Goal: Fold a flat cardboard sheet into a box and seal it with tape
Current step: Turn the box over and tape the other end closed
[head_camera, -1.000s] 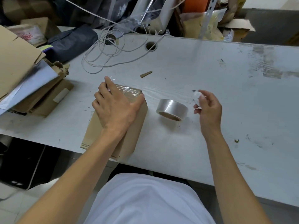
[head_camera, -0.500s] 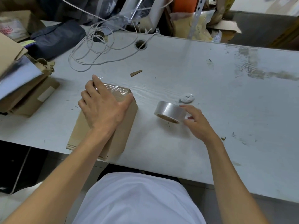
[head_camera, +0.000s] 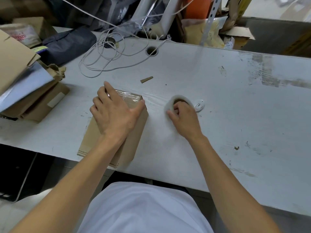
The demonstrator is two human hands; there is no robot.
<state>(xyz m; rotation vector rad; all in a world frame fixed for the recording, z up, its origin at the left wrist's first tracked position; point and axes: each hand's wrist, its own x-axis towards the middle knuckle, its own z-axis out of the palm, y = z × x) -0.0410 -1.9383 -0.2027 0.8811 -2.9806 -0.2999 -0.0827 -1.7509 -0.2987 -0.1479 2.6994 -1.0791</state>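
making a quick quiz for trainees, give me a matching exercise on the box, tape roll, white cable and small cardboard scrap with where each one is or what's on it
Things:
1. cardboard box
2. tape roll
3. white cable
4. cardboard scrap

States:
A. lies loose on the table beyond the box
B. gripped by the right hand
C. coiled at the far left of the table
D. left hand rests on top of it

Pairs: 1-D, 2-B, 3-C, 4-A
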